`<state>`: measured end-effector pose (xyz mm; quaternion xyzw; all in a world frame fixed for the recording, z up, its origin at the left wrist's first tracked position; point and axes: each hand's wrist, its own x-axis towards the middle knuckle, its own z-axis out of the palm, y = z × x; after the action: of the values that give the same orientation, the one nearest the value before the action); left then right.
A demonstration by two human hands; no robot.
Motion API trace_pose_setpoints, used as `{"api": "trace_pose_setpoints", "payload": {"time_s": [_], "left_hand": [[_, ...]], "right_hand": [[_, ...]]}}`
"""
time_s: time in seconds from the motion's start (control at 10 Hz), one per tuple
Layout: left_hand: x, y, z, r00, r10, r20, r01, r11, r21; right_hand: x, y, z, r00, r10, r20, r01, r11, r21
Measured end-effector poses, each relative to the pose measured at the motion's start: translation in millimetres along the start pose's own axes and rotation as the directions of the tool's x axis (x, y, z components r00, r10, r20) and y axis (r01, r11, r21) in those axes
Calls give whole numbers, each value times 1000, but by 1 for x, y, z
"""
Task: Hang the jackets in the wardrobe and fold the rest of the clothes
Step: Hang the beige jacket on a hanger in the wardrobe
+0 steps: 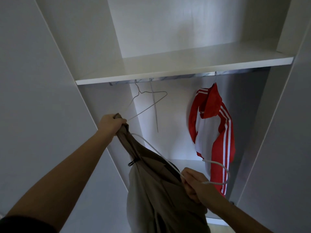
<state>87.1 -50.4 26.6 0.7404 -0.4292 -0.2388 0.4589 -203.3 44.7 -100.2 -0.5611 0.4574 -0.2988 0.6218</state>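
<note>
A tan jacket [159, 190] hangs in front of the open wardrobe, held up between both hands. My left hand [111, 123] grips its top edge up near the rail, touching the lower corner of an empty wire hanger [149, 101]. My right hand [193, 185] grips a white hanger [217, 172] whose wire runs into the jacket, along with a fold of the fabric. A red and white striped jacket [213, 133] hangs on the rail [185, 76] at the right.
A white shelf [168, 71] sits just above the rail. A second wire hanger [154, 105] hangs edge-on beside the first. White wardrobe doors and side panels [50, 98] flank the opening on both sides.
</note>
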Motion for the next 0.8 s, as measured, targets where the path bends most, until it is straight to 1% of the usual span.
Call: {"api": "trace_pose_setpoints", "payload": {"time_s": [0.1,0.2,0.3,0.4,0.5,0.6,0.7,0.8], "left_hand": [[-4,-2,10,995,100,12,-99,994,-50],[-5,1,17,990,136,-32,-139,983,-121],[-4,8,16,983,163,-86,-176,968,-180],[-17,17,23,949,314,-35,-316,942,-111],[-24,16,29,941,336,-35,-338,936,-94],[-11,15,20,969,199,-146,-228,948,-221],[-3,19,12,983,119,-138,-159,931,-327],[-2,25,11,985,117,-126,-155,921,-357]], "right_hand": [[-8,-10,-12,998,-56,-24,53,992,-113],[-16,-24,-27,985,-174,-20,166,964,-209],[-14,-32,-37,979,-202,-30,185,938,-293],[-4,-34,-37,984,-174,-25,143,877,-458],[-1,-50,-39,984,-178,-19,150,878,-454],[-10,-62,-46,977,-202,-63,177,945,-276],[-23,-60,-53,947,-310,-85,279,924,-262],[-28,-58,-56,948,-311,-71,286,927,-242]]}}
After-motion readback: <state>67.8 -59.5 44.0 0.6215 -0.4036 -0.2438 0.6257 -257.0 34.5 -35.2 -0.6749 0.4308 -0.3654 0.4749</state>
